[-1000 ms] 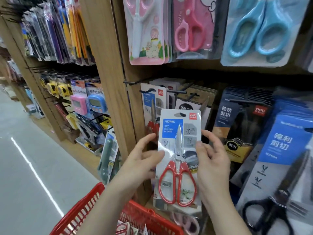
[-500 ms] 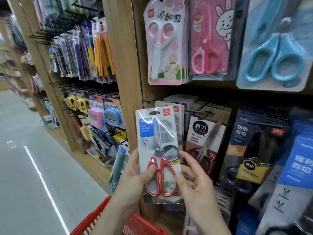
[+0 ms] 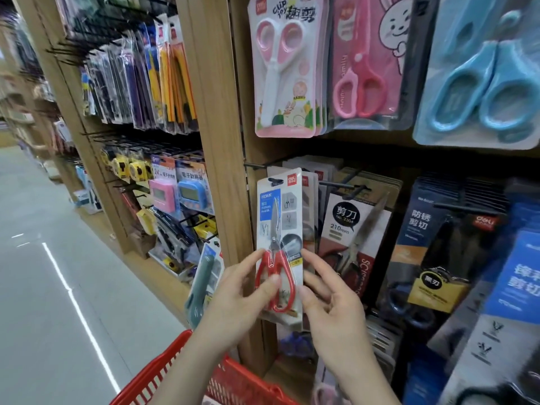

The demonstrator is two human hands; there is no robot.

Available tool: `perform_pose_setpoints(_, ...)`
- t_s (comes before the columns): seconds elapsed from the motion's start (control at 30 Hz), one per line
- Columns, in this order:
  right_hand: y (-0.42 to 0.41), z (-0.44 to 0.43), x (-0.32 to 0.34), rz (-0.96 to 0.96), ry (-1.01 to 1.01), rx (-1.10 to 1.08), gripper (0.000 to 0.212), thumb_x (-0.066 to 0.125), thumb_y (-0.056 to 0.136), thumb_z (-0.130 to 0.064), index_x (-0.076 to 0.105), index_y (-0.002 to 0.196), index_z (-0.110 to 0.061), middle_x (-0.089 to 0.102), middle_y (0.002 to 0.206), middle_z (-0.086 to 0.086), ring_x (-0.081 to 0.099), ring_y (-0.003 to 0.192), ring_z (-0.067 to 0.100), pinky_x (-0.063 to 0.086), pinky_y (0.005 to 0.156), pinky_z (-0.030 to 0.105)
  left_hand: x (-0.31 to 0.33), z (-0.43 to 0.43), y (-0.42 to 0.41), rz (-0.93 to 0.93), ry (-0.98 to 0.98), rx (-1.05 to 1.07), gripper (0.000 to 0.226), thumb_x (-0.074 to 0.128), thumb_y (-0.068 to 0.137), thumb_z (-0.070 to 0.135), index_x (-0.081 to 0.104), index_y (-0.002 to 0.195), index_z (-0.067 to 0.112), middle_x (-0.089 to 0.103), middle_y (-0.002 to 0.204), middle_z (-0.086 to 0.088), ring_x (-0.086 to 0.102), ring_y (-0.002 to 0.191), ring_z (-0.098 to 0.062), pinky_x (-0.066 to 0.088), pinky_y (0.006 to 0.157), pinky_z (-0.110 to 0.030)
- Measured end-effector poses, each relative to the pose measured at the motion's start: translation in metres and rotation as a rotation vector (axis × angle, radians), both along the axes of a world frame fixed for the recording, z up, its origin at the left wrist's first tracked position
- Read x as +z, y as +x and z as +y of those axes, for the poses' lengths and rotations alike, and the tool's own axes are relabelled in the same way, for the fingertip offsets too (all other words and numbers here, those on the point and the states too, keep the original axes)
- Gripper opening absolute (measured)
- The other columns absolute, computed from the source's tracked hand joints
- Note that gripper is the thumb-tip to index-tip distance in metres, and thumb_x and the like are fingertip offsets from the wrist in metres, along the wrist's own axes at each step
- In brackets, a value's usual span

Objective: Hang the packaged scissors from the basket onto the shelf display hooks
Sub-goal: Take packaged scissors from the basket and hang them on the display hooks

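Shelf: wooden display shelf [image 3: 213, 118], its upright post the landmark.
Right of post, upper row: pink scissors packs [image 3: 285, 68], blue scissors pack [image 3: 482, 83] hang.
Right of post, lower row: black hooks [image 3: 257, 165] carry scissors cards [image 3: 355, 229].
Left of post: pink timer [image 3: 161, 195], blue timer [image 3: 191, 194] hang.

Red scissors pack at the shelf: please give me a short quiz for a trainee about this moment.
1. True or false: both hands touch the red scissors pack.
2. Which pack hangs right above it? A) pink-white scissors B) blue scissors
3. Fill in: the basket below the hands is ____.

Key: 1 true: left hand and right hand pinch its lower part. 2 A. 3 red.
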State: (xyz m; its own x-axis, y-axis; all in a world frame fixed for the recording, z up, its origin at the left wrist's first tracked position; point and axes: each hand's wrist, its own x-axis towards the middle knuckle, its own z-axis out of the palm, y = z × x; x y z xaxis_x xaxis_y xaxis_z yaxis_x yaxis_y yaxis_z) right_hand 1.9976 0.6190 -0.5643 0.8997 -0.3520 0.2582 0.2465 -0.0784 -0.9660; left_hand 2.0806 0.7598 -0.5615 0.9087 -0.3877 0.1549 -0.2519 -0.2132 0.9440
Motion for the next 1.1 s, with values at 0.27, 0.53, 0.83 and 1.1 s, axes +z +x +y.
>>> perform_pose_setpoints(0.27, 0.002, -0.019, -0.005, 0.152, -0.066, -0.029, 0.049, 0.053, 0.100, -0.009, 0.047, 0.135, -0.042, 0.068, 0.122, -0.017, 0.062, 0.114, -0.002, 0.052, 0.102, 0.034, -0.011, -0.037, 0.011, -0.048, 0.019, 0.111, 0.053, 0.083, 0.078, 0.026, 0.057, 0.119, 0.046, 0.071, 0.097, 0.005, 0.071, 0.080, -0.005, 0.061, 0.069, -0.026)
perform_pose_setpoints(0.53, 0.003, -0.031, -0.006, 0.259, -0.121, -0.156, 0.052, 0.050, 0.098, -0.006, 0.046, 0.140, -0.036, 0.050, 0.130, -0.016, 0.052, 0.118, 0.004, 0.037, 0.083, 0.008, -0.013, -0.069, 0.059, -0.281, 0.341, 0.228, 0.076, 0.072, 0.083, 0.036, 0.033, 0.146, 0.052, 0.061, 0.102, 0.003, 0.061, 0.093, -0.015, 0.048, 0.084, -0.027)
perform_pose_setpoints(0.83, 0.009, -0.027, -0.017, 0.338, -0.251, -0.066, 0.049, 0.054, 0.097, -0.010, 0.049, 0.131, -0.044, 0.054, 0.130, -0.013, 0.055, 0.111, 0.000, 0.045, 0.092, 0.021, -0.023, -0.059, 0.068, -0.297, 0.397, 0.111, 0.073, 0.066, 0.090, 0.020, 0.030, 0.151, 0.038, 0.061, 0.132, -0.002, 0.060, 0.116, -0.022, 0.049, 0.100, -0.037)
perform_pose_setpoints(1.1, 0.013, 0.024, -0.074, 0.536, -0.367, 0.158, 0.026, 0.055, 0.095, -0.014, 0.064, 0.102, -0.038, 0.070, 0.100, -0.001, 0.067, 0.084, 0.022, 0.053, 0.080, 0.038, -0.122, 0.104, 0.017, -0.055, 0.795, -0.040, 0.028, 0.057, 0.092, 0.012, 0.073, 0.113, 0.022, 0.071, 0.111, 0.009, 0.067, 0.102, -0.013, 0.048, 0.088, -0.022)
